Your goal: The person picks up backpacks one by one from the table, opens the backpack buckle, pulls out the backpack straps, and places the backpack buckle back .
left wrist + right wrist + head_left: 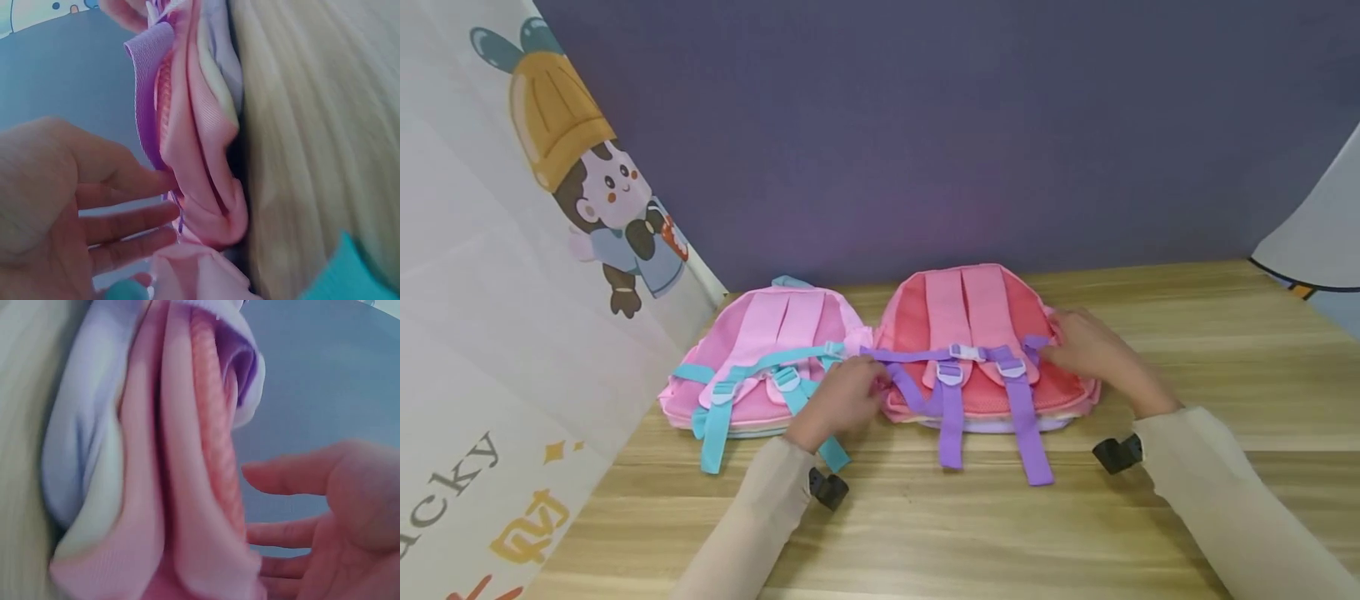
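Two small backpacks lie side by side on the wooden table, strap sides up. The right one is coral pink (910, 312) with purple webbing straps (951, 429) and a fastened white buckle (967, 352). My left hand (842, 396) is at its left side, by a purple strap; in the left wrist view its thumb and fingertips meet the pink side fabric, fingers loosely extended. My right hand (1086, 346) is at the opposite side, and the right wrist view shows its fingers (284, 534) spread beside the mesh back panel (215, 419). The left backpack (760, 333) is light pink with turquoise straps (717, 437).
A dark blue-grey panel (955, 142) stands behind the wooden table (910, 525). On the left hangs a white sheet printed with a cartoon figure (617, 200) and lettering. Another white printed sheet (1315, 217) shows at the right edge.
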Demonstrator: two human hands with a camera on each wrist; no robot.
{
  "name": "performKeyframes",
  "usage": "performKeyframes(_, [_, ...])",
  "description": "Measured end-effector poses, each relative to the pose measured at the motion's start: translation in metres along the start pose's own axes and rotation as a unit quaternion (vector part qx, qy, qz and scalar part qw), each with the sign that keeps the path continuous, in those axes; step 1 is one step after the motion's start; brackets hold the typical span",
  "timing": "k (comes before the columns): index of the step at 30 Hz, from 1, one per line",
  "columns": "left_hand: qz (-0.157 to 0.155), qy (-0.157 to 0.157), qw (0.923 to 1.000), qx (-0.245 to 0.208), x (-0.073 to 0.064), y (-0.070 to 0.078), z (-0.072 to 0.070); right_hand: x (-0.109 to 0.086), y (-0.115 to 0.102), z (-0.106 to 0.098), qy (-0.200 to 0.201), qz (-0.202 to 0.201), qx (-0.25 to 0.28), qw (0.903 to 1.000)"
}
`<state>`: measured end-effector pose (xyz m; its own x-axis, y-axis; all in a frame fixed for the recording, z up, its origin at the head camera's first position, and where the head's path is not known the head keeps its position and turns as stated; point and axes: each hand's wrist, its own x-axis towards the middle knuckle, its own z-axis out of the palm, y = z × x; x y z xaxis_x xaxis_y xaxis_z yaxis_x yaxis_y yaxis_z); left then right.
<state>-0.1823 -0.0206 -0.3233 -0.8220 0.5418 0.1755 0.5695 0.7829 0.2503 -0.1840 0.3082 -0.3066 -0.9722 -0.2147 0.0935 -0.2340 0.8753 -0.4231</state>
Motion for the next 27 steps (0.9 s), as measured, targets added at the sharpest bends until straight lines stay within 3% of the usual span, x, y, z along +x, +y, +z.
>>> performKeyframes(7, [-0.028,0.098,0.9943,-0.028,0.015,0.012,-0.006,0.013,-0.028,0.010,0.032,-0.031,0.017,0.9989])
performKeyframes(9, [-0.029,0.111,0.9924,-0.046,0.021,0.016,-0.007,0.019,-0.035,0.016,0.034,-0.052,0.032,0.9976])
performKeyframes(15, [-0.011,0.081,0.9915,-0.101,0.043,0.028,0.000,0.032,-0.047,0.030,0.028,-0.102,0.039,0.9937])
performKeyframes(22, [-0.006,0.036,0.9914,-0.126,0.066,0.036,0.013,0.042,-0.050,0.042,-0.011,-0.098,0.032,0.9947])
performKeyframes(27, [-0.001,0.025,0.9915,-0.128,0.075,0.037,0.023,0.045,-0.045,0.051,-0.007,-0.100,0.055,0.9934])
